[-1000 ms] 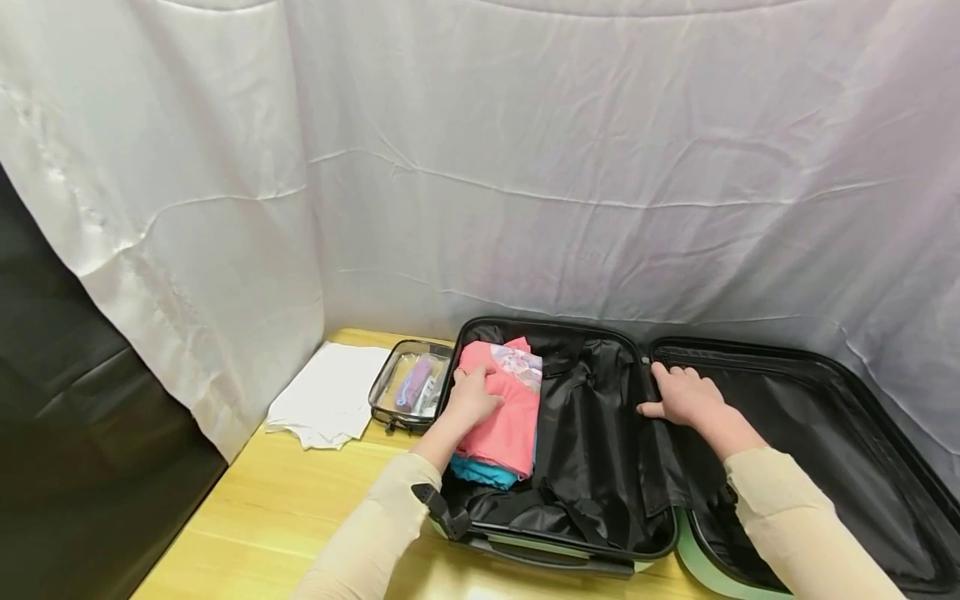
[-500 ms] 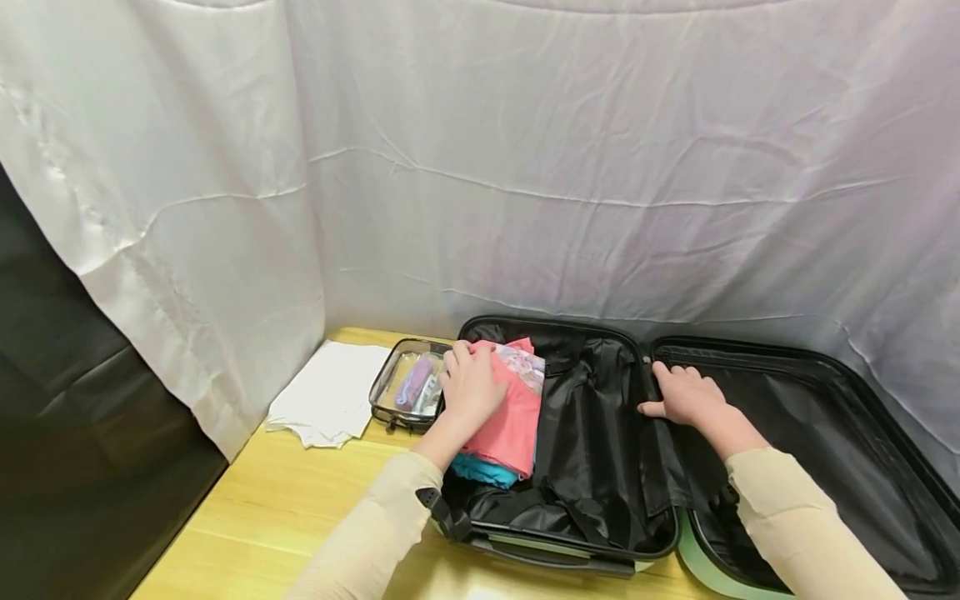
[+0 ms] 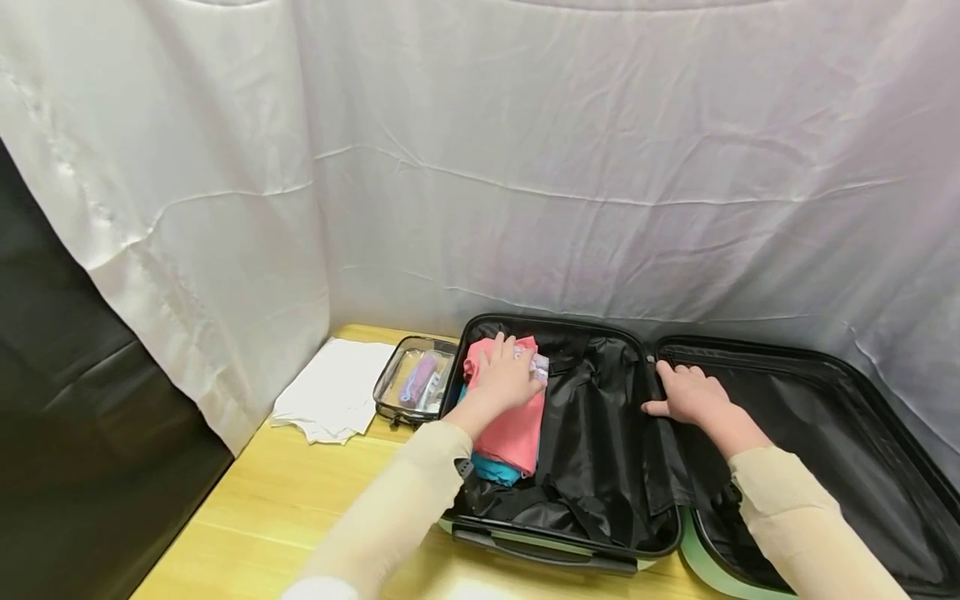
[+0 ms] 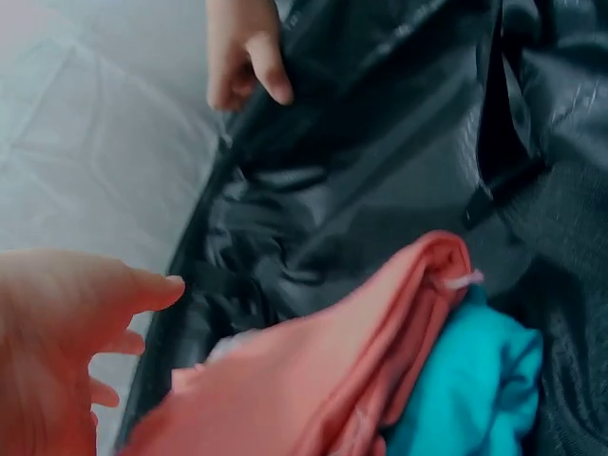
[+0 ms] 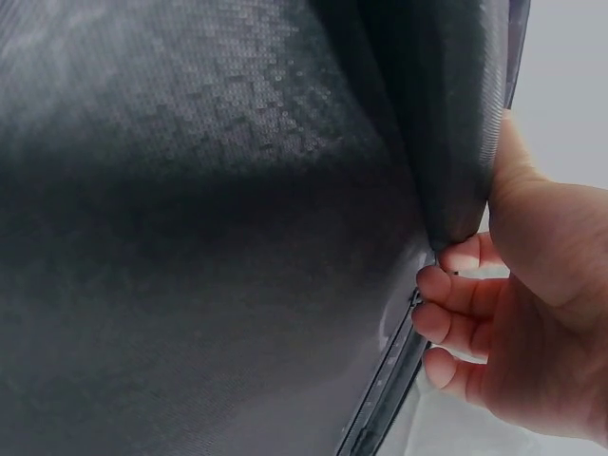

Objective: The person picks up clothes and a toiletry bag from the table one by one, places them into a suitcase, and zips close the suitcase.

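We see the left hand [image 3: 512, 379] shifted right since the last frame, from the pink garment's [image 3: 513, 437] left edge to over its far end, fingers apart; contact unclear. Garment's still on the blue cloth [image 3: 495, 472] in the suitcase [image 3: 558, 321]. Right hand [image 3: 692, 394] unchanged, fingers and thumb clamped on the black flap [image 3: 663, 467].

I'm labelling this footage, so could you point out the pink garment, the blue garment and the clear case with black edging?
Pink garment [image 3: 513, 435], head view: lower part of its top face.
Blue garment [image 4: 470, 385], left wrist view: middle of its exposed part.
Clear case [image 3: 402, 412], head view: its black front rim.
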`<state>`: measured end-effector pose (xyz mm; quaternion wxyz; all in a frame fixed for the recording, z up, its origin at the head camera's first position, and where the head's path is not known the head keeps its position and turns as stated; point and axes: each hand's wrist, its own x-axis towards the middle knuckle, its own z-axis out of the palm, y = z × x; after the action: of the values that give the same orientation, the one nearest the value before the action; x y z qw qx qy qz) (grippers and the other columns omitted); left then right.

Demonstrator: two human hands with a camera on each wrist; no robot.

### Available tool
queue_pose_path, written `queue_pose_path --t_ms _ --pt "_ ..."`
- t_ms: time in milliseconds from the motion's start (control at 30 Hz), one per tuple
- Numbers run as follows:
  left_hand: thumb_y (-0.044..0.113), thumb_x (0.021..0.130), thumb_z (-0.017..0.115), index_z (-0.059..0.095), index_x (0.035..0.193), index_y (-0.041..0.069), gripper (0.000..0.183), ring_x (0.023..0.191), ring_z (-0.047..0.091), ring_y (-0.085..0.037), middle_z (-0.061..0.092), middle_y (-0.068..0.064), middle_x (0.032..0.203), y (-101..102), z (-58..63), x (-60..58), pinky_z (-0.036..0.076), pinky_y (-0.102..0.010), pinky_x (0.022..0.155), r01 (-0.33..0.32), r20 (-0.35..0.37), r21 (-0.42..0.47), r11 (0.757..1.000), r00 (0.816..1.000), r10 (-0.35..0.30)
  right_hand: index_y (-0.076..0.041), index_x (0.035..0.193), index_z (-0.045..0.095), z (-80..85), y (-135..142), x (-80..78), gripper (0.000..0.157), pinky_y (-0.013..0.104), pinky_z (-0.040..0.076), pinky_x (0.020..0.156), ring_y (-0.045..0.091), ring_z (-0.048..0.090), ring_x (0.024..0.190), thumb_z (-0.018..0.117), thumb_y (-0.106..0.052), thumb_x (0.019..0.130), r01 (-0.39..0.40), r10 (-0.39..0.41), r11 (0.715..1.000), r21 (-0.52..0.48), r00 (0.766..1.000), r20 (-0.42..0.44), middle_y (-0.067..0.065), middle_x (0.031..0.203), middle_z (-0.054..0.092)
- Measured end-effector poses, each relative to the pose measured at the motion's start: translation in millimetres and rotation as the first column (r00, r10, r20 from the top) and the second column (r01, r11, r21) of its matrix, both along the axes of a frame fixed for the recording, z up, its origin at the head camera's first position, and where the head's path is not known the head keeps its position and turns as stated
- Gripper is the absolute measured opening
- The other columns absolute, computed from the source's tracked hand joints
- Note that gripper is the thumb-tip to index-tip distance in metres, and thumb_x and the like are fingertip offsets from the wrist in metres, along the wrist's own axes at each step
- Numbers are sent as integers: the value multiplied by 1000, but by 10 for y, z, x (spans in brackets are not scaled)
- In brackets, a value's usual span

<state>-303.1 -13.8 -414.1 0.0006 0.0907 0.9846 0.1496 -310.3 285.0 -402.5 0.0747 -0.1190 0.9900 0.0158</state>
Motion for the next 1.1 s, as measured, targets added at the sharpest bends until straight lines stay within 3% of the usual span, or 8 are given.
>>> queue_pose_path --t_ms 167,367,600,833,1100 --pt "50 95 53 37 151 23 64 153 6 -32 19 -14 163 4 -134 -53 8 -60 120 -11 68 -67 998 998 15 8 139 37 -21 16 1 84 62 46 83 57 46 115 67 -51 87 -11 11 1000 -11 1000 -3 39 130 47" --pt "61 94 47 19 156 34 73 153 -5 -33 3 -9 166 -44 -303 -53 2 -62 120 -41 204 -106 994 977 62 8 139 38 -51 39 -2 85 62 46 82 57 47 114 68 -51 86 -18 18 1000 -15 1000 -9 39 130 48" --pt "66 90 47 7 157 37 82 152 -14 -33 -8 -6 166 -64 -322 -38 -3 -61 120 -45 265 -103 994 962 71 7 138 38 -20 24 -12 83 62 47 82 56 48 114 67 -50 86 -12 12 1000 -8 1000 -12 38 130 49" --pt "69 89 47 3 156 40 85 151 -16 -34 -10 -5 166 -71 -414 -113 -4 -63 118 -48 265 -100 994 962 73 8 139 37 14 14 -19 84 62 47 83 56 47 115 68 -50 86 -11 11 1000 1 1000 -16 39 131 48" --pt "72 89 42 8 156 39 82 152 -13 -34 -5 -7 166 -77 -389 -73 -3 -63 119 -50 236 -103 993 969 73 8 140 38 -35 20 -25 83 62 47 83 56 48 115 68 -49 87 -16 16 1000 -6 1000 -22 39 130 49"
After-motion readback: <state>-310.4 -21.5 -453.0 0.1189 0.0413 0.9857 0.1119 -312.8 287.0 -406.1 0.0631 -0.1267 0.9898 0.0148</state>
